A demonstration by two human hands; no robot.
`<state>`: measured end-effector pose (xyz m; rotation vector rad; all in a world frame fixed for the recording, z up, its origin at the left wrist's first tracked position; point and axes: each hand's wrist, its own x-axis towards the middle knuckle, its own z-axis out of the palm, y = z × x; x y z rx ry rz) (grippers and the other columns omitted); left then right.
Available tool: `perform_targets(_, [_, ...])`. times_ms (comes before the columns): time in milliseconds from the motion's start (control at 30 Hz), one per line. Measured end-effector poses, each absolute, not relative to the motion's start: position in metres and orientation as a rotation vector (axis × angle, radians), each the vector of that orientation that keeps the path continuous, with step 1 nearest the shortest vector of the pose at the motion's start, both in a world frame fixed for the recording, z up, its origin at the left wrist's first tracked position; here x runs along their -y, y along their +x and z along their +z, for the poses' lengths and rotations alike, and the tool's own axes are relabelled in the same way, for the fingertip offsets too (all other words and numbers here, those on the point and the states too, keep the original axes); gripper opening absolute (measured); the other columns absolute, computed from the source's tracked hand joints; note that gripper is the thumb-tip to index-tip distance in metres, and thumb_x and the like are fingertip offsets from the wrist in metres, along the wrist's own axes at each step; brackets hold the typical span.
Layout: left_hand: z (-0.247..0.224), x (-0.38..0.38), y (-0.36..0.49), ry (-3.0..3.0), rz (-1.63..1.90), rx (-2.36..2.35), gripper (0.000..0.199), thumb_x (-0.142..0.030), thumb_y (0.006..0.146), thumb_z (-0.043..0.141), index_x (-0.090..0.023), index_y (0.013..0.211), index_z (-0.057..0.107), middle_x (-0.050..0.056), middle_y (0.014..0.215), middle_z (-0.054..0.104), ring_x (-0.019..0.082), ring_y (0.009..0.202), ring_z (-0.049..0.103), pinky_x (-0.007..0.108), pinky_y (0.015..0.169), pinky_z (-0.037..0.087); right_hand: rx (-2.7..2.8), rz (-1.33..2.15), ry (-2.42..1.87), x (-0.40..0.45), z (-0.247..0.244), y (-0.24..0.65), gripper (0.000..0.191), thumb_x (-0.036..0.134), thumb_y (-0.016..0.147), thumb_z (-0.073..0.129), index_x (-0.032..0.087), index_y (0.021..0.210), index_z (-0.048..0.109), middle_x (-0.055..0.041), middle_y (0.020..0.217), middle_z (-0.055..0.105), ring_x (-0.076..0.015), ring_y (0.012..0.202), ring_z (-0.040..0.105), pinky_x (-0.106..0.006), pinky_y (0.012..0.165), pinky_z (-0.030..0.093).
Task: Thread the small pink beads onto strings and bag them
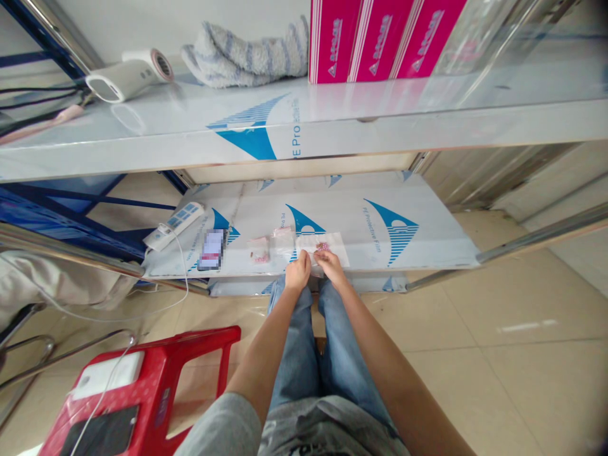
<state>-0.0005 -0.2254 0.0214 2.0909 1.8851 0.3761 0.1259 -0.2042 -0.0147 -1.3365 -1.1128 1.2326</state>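
Observation:
Close together at the front edge of the lower shelf [342, 190] are my left hand [298, 271] and my right hand [330, 263]. The fingers of both are pinched; whatever is between them is too small to make out. Just beyond them lies a white sheet [339, 247], with small pink and red pieces [323, 246] on it beside my right fingertips. Left of my hands are a clear plastic bag [284, 242] and a small clear bag with pink pieces [259, 250].
A phone [211, 249] and a power strip [175, 226] lie at the shelf's left. The upper shelf [332, 104] carries pink boxes [370, 41], a striped cloth [251, 54] and a white device [128, 76]. A red stool [156, 380] stands lower left, near a white cable [184, 278].

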Motion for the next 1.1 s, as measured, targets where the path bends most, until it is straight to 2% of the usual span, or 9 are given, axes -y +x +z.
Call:
perform_targets(233, [0.023, 0.225, 0.0, 2.079, 0.42, -1.832, 0.032, -0.038, 0.094, 0.024, -0.021, 0.098, 0.05, 0.006, 0.076, 0.066, 0.018, 0.072, 0.064, 0.024, 0.063, 0.039, 1.081, 1.266, -1.339, 0.206, -0.01, 0.125, 0.031, 0.044, 0.061, 0.066, 0.017, 0.075, 0.065, -0.0053, 0.076, 0.067, -0.0174, 0.07, 0.06, -0.028, 0.064, 0.045])
perform_targets(300, [0.022, 0.224, -0.001, 1.983, 0.552, -1.83, 0.032, -0.039, 0.093, 0.025, -0.021, 0.099, 0.05, 0.005, 0.074, 0.066, 0.016, 0.07, 0.063, 0.024, 0.063, 0.039, 1.037, 1.278, -1.321, 0.207, -0.008, 0.126, 0.036, 0.046, 0.061, 0.066, 0.017, 0.083, 0.064, -0.0047, 0.076, 0.066, -0.0159, 0.066, 0.058, -0.025, 0.056, 0.043])
perform_targets(433, [0.022, 0.223, -0.019, 1.572, 0.935, -1.957, 0.036, -0.043, 0.093, 0.022, -0.02, 0.102, 0.048, 0.001, 0.063, 0.063, 0.014, 0.06, 0.061, 0.023, 0.06, 0.04, 0.975, 1.258, -1.277, 0.208, -0.003, 0.127, 0.046, 0.051, 0.066, 0.061, 0.019, 0.098, 0.057, -0.0041, 0.079, 0.065, -0.0136, 0.06, 0.055, -0.021, 0.04, 0.032])
perform_targets(633, [0.044, 0.197, -0.095, 1.364, 1.204, -2.129, 0.038, -0.046, 0.09, 0.027, -0.018, 0.101, 0.05, -0.002, 0.055, 0.057, 0.013, 0.053, 0.057, 0.022, 0.056, 0.041, 0.983, 1.246, -1.274, 0.208, -0.002, 0.13, 0.044, 0.054, 0.068, 0.058, 0.019, 0.095, 0.056, -0.0011, 0.071, 0.061, -0.0092, 0.05, 0.047, -0.019, 0.039, 0.029])
perform_targets(733, [0.051, 0.175, -0.13, 1.424, 1.115, -2.184, 0.034, -0.042, 0.088, 0.032, -0.017, 0.098, 0.053, -0.003, 0.05, 0.053, 0.013, 0.052, 0.056, 0.022, 0.055, 0.04, 0.984, 1.261, -1.283, 0.208, 0.0, 0.129, 0.041, 0.053, 0.069, 0.057, 0.018, 0.092, 0.057, 0.0011, 0.065, 0.058, -0.007, 0.044, 0.041, -0.019, 0.038, 0.028])
perform_targets(867, [0.043, 0.158, -0.149, 1.542, 0.854, -2.19, 0.03, -0.038, 0.086, 0.036, -0.018, 0.097, 0.055, -0.001, 0.052, 0.057, 0.014, 0.056, 0.058, 0.022, 0.055, 0.038, 0.999, 1.263, -1.301, 0.21, 0.004, 0.127, 0.038, 0.051, 0.071, 0.056, 0.018, 0.088, 0.058, 0.0035, 0.057, 0.054, -0.0061, 0.04, 0.036, -0.02, 0.039, 0.026])
perform_targets(1000, [0.03, 0.153, -0.15, 1.528, 0.629, -2.284, 0.031, -0.037, 0.087, 0.036, -0.017, 0.103, 0.054, 0.003, 0.062, 0.063, 0.019, 0.066, 0.061, 0.026, 0.06, 0.039, 1.023, 1.269, -1.283, 0.209, 0.003, 0.127, 0.035, 0.051, 0.071, 0.055, 0.017, 0.082, 0.059, 0.0035, 0.055, 0.052, -0.0067, 0.041, 0.037, -0.021, 0.04, 0.026])
perform_targets(1100, [0.028, 0.154, -0.149, 1.616, 0.536, -2.394, 0.032, -0.035, 0.087, 0.038, -0.016, 0.108, 0.053, 0.008, 0.078, 0.066, 0.023, 0.084, 0.061, 0.031, 0.072, 0.041, 1.021, 1.245, -1.299, 0.211, 0.005, 0.127, 0.036, 0.052, 0.07, 0.056, 0.018, 0.081, 0.059, 0.003, 0.056, 0.052, -0.0072, 0.041, 0.037, -0.021, 0.04, 0.027])
